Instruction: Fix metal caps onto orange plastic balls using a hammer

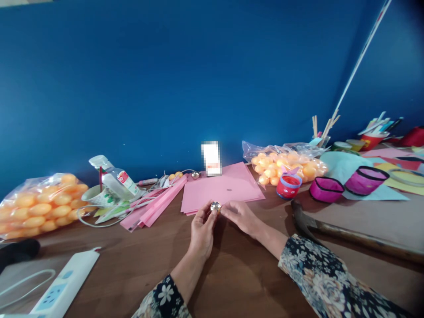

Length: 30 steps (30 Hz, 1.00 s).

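A small shiny silver ball is pinched between the thumb and fingers of my left hand, just above the brown table. From the other side, my right hand has its bent fingers drawn together, the tips at the ball's right edge. Whether anything else small lies between those tips is hidden. Right behind both hands lie pink paper sheets. A second silver ball sits at the back by the sheets, close to a thin cord.
Bags of orange balls stand left and right. A bottle leans in a bowl beside folded pink strips. A hammer lies right, near a red cup and magenta fabric rings. A power strip is front left.
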Each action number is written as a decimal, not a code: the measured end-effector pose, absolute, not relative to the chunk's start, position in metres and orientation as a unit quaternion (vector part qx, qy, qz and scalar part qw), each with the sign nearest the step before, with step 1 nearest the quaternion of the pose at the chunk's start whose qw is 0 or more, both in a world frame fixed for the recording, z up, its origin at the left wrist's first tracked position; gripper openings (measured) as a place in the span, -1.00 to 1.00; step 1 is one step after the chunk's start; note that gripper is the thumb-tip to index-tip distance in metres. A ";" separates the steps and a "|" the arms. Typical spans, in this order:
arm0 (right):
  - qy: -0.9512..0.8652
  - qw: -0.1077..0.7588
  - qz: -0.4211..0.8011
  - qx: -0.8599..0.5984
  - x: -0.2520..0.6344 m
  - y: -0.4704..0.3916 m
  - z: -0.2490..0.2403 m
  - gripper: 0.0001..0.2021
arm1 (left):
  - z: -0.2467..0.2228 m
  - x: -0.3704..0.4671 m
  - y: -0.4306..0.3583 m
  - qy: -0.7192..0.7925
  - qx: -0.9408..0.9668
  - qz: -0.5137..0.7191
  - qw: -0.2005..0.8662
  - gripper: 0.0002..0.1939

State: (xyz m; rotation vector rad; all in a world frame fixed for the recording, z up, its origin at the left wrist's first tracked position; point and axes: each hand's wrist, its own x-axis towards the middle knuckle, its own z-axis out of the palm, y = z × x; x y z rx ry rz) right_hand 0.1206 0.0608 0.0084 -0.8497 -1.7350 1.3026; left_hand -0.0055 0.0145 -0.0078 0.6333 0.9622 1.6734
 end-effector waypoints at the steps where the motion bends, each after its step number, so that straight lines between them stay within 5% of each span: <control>1: -0.684 0.394 0.514 -0.335 0.121 0.061 0.009 -0.75 | -0.008 -0.006 0.015 0.403 0.265 0.700 0.526 -0.60; 20: -0.652 0.408 0.546 -0.331 0.118 0.061 0.003 -0.79 | -0.010 -0.006 0.014 0.403 0.272 0.700 0.522 -0.60; 30: -0.624 0.401 0.577 -0.341 0.119 0.063 0.000 -0.66 | -0.011 -0.006 0.015 0.408 0.285 0.703 0.508 -0.59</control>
